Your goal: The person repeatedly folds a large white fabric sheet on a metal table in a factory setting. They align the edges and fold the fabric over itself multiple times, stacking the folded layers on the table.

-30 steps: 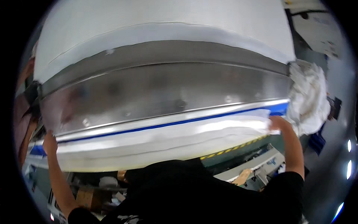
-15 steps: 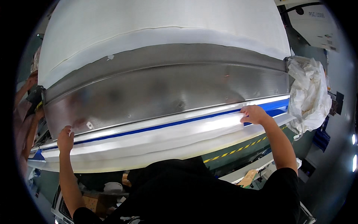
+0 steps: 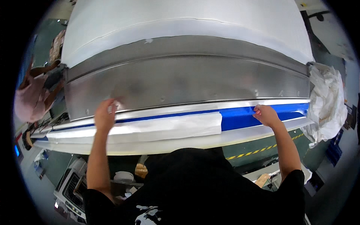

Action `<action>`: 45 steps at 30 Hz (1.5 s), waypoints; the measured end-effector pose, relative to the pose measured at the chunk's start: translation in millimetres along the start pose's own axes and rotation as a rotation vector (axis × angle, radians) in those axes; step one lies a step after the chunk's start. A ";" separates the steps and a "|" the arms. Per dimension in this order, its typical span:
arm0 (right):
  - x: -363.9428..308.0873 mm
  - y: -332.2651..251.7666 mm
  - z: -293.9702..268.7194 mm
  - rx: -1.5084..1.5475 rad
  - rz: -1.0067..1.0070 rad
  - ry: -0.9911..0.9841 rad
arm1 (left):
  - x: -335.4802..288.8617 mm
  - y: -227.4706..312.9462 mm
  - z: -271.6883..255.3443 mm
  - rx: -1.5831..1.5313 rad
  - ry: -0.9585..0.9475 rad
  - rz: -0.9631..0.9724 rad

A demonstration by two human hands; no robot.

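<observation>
A white cloth strip (image 3: 168,129) lies lengthwise along the near edge of a wide machine bed. Its right end stops short, and a bright blue strip (image 3: 240,119) shows beyond it. Over that blue surface hovers my right hand (image 3: 267,115), its fingers curled together with nothing visible in them. My left hand (image 3: 105,117) is raised at the near edge of the grey metal plate (image 3: 180,80), left of the middle. Its fingers are loosely bent and apart, slightly blurred, and I see nothing held. A thin bright rail (image 3: 187,109) runs between plate and cloth.
Broad white fabric (image 3: 187,15) covers the far side. Bunched white plastic sheeting (image 3: 325,101) hangs at the right end. At the left end is another person (image 3: 35,95) in pink. Below are a white bucket (image 3: 123,176) and yellow-black floor tape (image 3: 262,148).
My right hand has come off the white cloth, whose right end now lies farther left, baring more blue. My left hand has moved right and up. The whole view has shifted too.
</observation>
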State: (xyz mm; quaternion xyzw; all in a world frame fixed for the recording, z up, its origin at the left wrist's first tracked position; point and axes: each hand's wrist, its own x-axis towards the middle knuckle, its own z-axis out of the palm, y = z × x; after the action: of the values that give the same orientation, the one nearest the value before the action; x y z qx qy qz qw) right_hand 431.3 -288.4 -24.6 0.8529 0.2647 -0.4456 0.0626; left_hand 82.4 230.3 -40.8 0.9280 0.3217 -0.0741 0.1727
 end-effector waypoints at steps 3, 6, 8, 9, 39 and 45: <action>-0.7 -33.7 8.6 0.070 -0.074 0.024 | -10.7 45.7 5.6 -0.054 -0.021 0.078; 3.8 -73.4 12.1 0.091 -0.162 0.046 | -22.7 56.4 10.8 -0.147 0.022 0.152; 7.3 -97.3 9.5 0.054 -0.190 0.027 | -27.5 53.0 11.8 -0.171 0.032 0.158; 11.1 -106.2 9.8 0.059 -0.213 0.032 | -28.1 49.0 11.4 -0.175 0.043 0.158; 274.4 -705.6 -174.5 0.195 -1.045 0.434 | 113.2 -97.2 0.7 -0.039 0.483 -0.132; 281.0 -717.4 -174.9 0.123 -0.962 0.438 | 114.1 -101.4 3.0 -0.081 0.489 -0.136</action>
State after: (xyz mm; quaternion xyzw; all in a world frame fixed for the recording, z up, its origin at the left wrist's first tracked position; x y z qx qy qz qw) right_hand 324.6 494.1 -50.8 0.7104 0.6062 -0.2500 -0.2558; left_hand 108.5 368.8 -99.6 0.8868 0.4185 0.1539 0.1213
